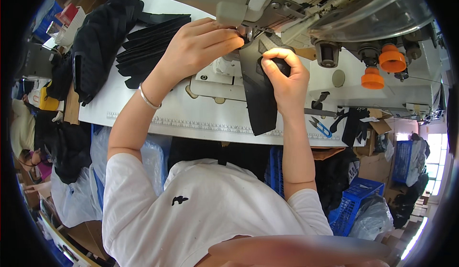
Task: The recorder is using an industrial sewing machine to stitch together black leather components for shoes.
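A long black fabric piece lies under the needle area of a sewing machine and hangs toward the table's front edge. My right hand grips its right side, thumb and index finger curled together over a dark fold. My left hand is beside the needle, its fingers bent and pressed together at the fabric's upper left edge. What its fingertips hold, if anything, is hidden. A stack of black fabric strips lies fanned out left of that hand.
On the white table, a ruler strip runs along the front edge. Blue thread snips lie at the right. A dark garment bundle is at the far left. Orange thread holders hang at the upper right. Blue crates stand below.
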Action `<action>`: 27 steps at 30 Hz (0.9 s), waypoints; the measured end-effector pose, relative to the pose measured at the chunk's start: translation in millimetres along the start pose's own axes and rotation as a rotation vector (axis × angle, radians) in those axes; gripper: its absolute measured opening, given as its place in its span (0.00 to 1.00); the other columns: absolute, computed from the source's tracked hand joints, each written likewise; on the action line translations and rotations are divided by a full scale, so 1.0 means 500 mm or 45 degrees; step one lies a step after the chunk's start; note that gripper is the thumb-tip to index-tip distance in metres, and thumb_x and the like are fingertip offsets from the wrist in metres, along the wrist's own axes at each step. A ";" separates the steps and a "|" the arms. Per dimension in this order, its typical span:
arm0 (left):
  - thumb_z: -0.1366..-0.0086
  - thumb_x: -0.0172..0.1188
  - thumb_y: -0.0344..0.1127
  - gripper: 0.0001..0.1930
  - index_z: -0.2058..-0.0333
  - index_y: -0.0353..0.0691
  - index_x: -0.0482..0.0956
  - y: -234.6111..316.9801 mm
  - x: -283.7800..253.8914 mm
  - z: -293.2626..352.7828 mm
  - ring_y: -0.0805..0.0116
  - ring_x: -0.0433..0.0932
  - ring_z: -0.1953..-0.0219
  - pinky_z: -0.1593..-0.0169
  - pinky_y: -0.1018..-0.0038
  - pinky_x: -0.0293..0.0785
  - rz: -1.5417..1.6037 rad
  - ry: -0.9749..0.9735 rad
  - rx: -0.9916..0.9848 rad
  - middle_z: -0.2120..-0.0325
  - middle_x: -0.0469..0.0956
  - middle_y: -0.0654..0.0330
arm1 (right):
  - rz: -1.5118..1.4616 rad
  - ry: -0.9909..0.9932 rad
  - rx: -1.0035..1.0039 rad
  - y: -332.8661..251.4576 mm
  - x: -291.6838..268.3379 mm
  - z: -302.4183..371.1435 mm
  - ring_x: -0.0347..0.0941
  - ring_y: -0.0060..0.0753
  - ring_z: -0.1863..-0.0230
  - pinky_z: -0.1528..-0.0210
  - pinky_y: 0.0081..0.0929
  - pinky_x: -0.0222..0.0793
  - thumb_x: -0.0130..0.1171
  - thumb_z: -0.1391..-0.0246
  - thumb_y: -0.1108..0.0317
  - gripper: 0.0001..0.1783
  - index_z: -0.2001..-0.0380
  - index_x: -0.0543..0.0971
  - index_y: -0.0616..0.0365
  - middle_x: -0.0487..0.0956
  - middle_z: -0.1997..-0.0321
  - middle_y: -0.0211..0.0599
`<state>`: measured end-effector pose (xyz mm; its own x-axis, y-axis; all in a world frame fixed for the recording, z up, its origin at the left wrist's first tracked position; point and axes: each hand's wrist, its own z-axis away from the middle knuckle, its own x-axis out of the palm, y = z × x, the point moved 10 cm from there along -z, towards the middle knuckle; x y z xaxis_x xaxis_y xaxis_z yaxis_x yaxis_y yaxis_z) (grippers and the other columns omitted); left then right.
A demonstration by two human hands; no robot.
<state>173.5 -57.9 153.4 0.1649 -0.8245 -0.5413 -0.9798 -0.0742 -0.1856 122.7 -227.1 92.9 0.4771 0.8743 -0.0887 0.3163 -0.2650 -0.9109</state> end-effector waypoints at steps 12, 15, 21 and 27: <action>0.48 0.66 0.27 0.09 0.66 0.39 0.82 0.034 0.012 0.000 0.69 0.85 0.58 0.61 0.74 0.82 -0.264 0.084 0.049 0.65 0.81 0.66 | 0.179 -0.277 0.360 0.025 -0.035 -0.059 0.77 0.17 0.57 0.51 0.19 0.72 0.68 0.43 0.72 0.11 0.57 0.87 0.62 0.84 0.57 0.27; 0.49 0.66 0.27 0.09 0.66 0.39 0.82 0.033 0.007 -0.003 0.69 0.85 0.58 0.62 0.75 0.81 -0.236 0.080 0.029 0.66 0.80 0.66 | 0.495 -0.116 0.275 -0.014 -0.042 -0.039 0.78 0.24 0.53 0.48 0.24 0.72 0.70 0.44 0.68 0.13 0.55 0.87 0.58 0.83 0.56 0.32; 0.50 0.66 0.26 0.10 0.66 0.38 0.82 0.035 0.012 0.002 0.69 0.84 0.59 0.64 0.75 0.81 -0.254 0.065 0.000 0.67 0.79 0.66 | 1.353 0.068 -0.588 -0.113 0.048 0.072 0.76 0.45 0.42 0.39 0.38 0.71 0.70 0.50 0.71 0.20 0.51 0.86 0.49 0.80 0.44 0.38; 0.50 0.66 0.26 0.10 0.66 0.39 0.82 0.041 0.005 -0.006 0.69 0.84 0.61 0.65 0.75 0.80 -0.324 0.069 0.027 0.68 0.78 0.66 | 1.238 0.093 -0.757 -0.110 0.038 0.065 0.80 0.42 0.46 0.46 0.35 0.77 0.66 0.53 0.79 0.22 0.53 0.88 0.47 0.84 0.45 0.32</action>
<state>153.6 -63.2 150.6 0.3990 -0.8098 -0.4301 -0.9049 -0.2717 -0.3277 87.5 -182.7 128.2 0.7727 0.1728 -0.6108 0.1156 -0.9845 -0.1322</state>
